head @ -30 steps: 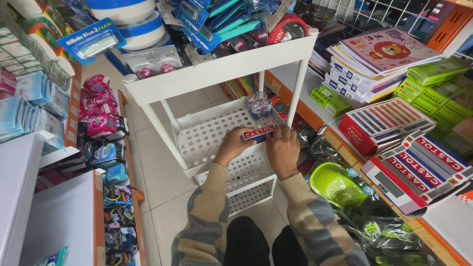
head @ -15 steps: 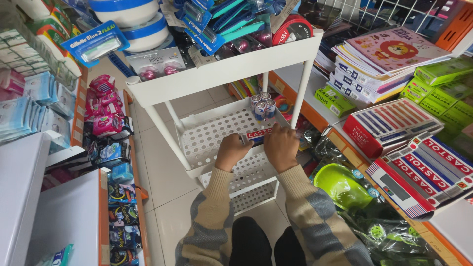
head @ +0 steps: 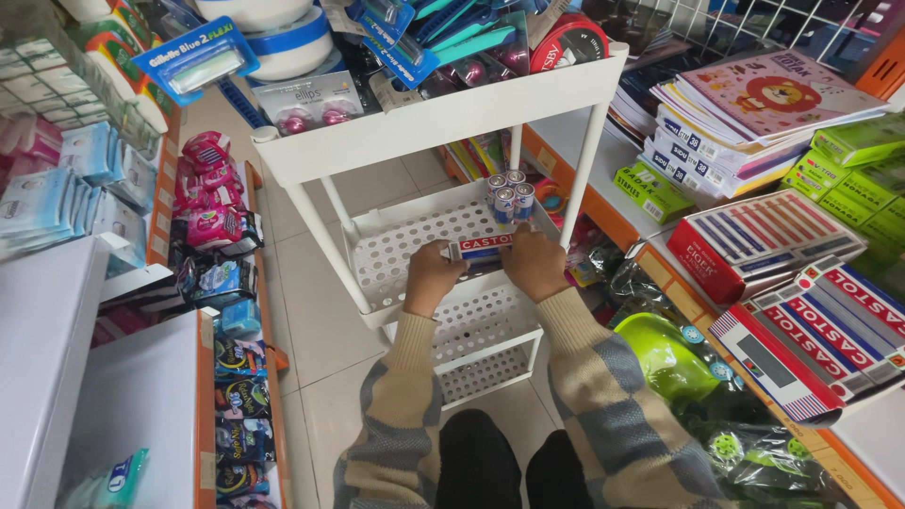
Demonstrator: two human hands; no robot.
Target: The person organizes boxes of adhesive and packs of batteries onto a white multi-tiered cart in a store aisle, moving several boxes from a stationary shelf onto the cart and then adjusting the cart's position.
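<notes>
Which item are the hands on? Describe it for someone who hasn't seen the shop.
Find the white trolley in the aisle, then its perforated middle shelf. At the shelf's front edge lies a small flat box, red, white and blue, gripped by both hands; the cans behind it stand upright.

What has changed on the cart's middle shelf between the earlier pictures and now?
Both hands, left hand and right hand, still grip the box; they have brought it down from in front of the cans to the shelf floor, nearer the front edge. The cans, now in full view, stayed at the back right corner. The cart did not move.
</notes>
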